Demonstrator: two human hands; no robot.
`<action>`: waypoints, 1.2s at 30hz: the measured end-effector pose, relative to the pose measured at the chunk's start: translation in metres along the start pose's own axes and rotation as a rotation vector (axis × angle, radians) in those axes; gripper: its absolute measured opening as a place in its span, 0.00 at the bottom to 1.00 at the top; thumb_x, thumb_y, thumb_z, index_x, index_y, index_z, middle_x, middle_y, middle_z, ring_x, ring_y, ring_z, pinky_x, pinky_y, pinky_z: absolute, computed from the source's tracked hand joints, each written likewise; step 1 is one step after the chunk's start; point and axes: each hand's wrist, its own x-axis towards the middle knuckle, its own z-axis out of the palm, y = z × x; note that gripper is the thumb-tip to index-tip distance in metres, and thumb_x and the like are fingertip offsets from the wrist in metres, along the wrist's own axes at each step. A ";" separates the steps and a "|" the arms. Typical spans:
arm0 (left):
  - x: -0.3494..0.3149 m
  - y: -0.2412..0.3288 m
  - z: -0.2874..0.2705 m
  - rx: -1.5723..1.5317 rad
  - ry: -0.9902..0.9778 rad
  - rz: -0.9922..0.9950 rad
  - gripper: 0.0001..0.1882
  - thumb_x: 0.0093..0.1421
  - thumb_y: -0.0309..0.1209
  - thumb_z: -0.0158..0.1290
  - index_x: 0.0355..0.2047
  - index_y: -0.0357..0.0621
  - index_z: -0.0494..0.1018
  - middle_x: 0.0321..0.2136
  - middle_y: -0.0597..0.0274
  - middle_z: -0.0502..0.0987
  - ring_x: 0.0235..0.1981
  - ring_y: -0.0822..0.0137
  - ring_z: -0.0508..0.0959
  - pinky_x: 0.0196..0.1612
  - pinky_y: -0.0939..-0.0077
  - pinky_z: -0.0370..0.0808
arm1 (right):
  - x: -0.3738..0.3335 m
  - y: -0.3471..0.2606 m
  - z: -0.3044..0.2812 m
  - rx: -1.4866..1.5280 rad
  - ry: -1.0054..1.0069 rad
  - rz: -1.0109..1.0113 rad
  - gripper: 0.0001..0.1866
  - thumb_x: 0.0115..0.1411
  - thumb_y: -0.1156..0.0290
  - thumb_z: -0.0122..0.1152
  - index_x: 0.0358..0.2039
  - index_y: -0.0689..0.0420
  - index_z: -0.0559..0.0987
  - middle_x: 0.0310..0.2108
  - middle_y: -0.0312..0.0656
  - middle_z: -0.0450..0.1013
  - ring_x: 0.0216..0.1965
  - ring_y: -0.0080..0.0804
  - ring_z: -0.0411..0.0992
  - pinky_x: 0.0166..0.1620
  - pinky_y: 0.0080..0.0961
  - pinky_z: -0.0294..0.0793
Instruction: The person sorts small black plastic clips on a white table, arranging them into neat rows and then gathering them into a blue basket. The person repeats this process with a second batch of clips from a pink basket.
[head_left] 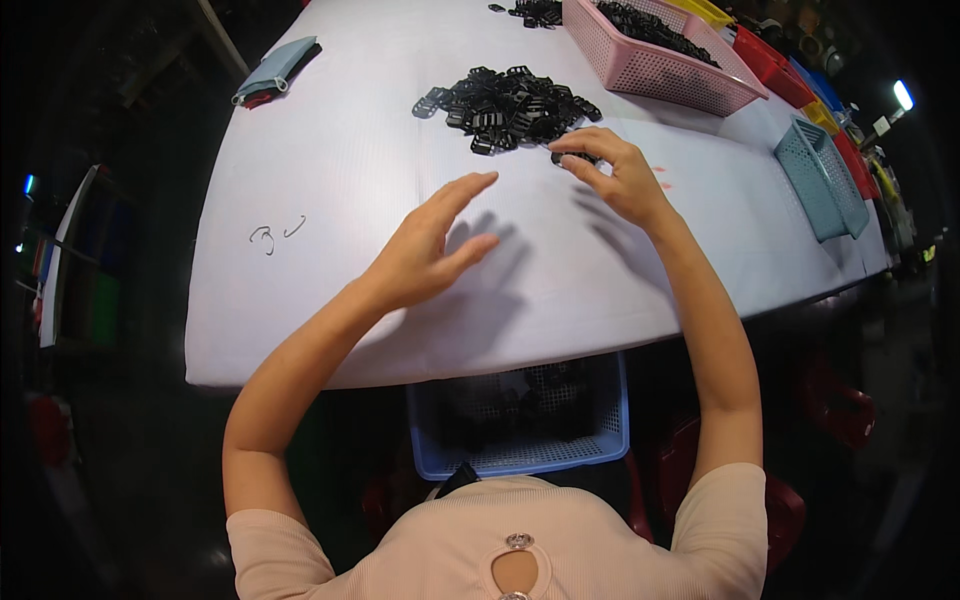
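Note:
A loose heap of small black plastic buckles [505, 108] lies on the white tabletop in front of me. At its near right edge, my right hand [625, 182] pinches one black buckle [559, 157] between thumb and fingertips; the fingers partly hide it. My left hand [425, 245] hovers above the table, nearer to me and left of the other hand. Its fingers are stretched out, the thumb stands apart, and it holds nothing.
A pink basket [640, 82] of black pieces stands at the far right, beside a smaller teal basket [825, 185]. Below the table's near edge sits a blue basket [520, 468] with dark pieces. Folded cloth items [280, 70] lie far left. Handwritten marks [265, 238] show on the tabletop.

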 end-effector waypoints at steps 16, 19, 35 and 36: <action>0.029 -0.061 -0.041 0.241 -0.374 -0.105 0.52 0.44 0.47 0.67 0.65 0.44 0.55 0.67 0.46 0.50 0.68 0.49 0.49 0.67 0.54 0.52 | 0.009 -0.002 0.032 0.109 -0.195 -0.051 0.10 0.60 0.61 0.59 0.35 0.51 0.84 0.42 0.34 0.78 0.53 0.31 0.69 0.61 0.45 0.56; 0.030 -0.044 -0.062 -0.037 -0.261 -0.217 0.23 0.54 0.32 0.60 0.52 0.45 0.74 0.51 0.56 0.75 0.52 0.61 0.75 0.56 0.64 0.68 | 0.003 -0.017 0.025 0.227 -0.175 0.115 0.09 0.58 0.64 0.62 0.32 0.54 0.84 0.42 0.35 0.78 0.47 0.30 0.71 0.53 0.34 0.64; 0.023 -0.028 -0.048 0.269 -0.166 -0.194 0.12 0.51 0.25 0.59 0.38 0.39 0.78 0.34 0.54 0.79 0.31 0.61 0.79 0.36 0.70 0.75 | 0.012 -0.031 0.073 -0.252 -0.058 -0.250 0.12 0.51 0.69 0.66 0.39 0.50 0.80 0.41 0.31 0.76 0.45 0.33 0.70 0.47 0.33 0.66; 0.024 -0.029 -0.050 0.281 -0.204 -0.188 0.11 0.51 0.23 0.58 0.37 0.39 0.78 0.32 0.54 0.79 0.31 0.62 0.79 0.34 0.71 0.75 | 0.016 -0.029 0.075 -0.278 -0.066 -0.272 0.13 0.51 0.69 0.66 0.39 0.50 0.80 0.42 0.31 0.75 0.45 0.33 0.70 0.47 0.33 0.66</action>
